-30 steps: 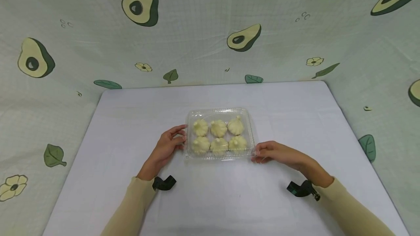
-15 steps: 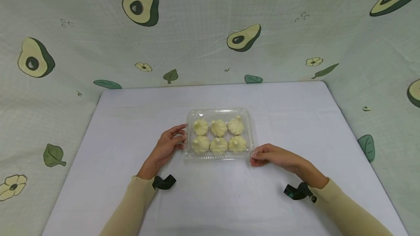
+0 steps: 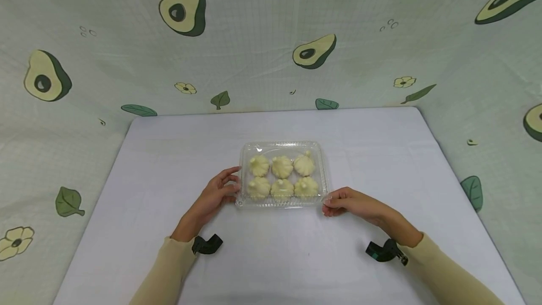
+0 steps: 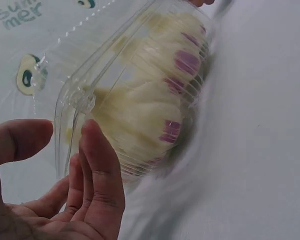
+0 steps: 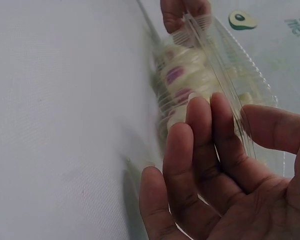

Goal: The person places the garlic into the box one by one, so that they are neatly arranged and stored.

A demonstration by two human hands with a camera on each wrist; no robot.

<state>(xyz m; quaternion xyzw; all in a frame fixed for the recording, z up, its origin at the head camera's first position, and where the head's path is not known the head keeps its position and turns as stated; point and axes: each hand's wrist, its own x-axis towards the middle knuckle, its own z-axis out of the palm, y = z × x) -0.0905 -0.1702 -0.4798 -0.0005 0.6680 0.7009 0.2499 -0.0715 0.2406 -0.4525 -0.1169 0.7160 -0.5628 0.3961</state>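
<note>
A clear plastic clamshell box (image 3: 283, 201) lies in the middle of the table with its lid down. Inside, in two rows, are several pale, ribbed garlic bulbs (image 3: 282, 167); purple patches show low on them in both wrist views. My left hand (image 3: 213, 194) is at the box's left side, fingers loosely spread, with thumb and fingertips either side of the rim near the front-left corner (image 4: 82, 102). At the front-right corner, my right hand (image 3: 353, 201) pinches the rim (image 5: 230, 95) between thumb and forefinger; its other fingers curve below.
A white cloth covers the table (image 3: 279, 258). Behind and to both sides hangs a pale curtain (image 3: 254, 36) printed with avocados and leaves. Black camera mounts (image 3: 207, 244) sit at both wrists.
My right hand has shifted slightly toward the front corner and its fingers have drawn together there. My left hand has slid a little nearer the front along the box's left side.
</note>
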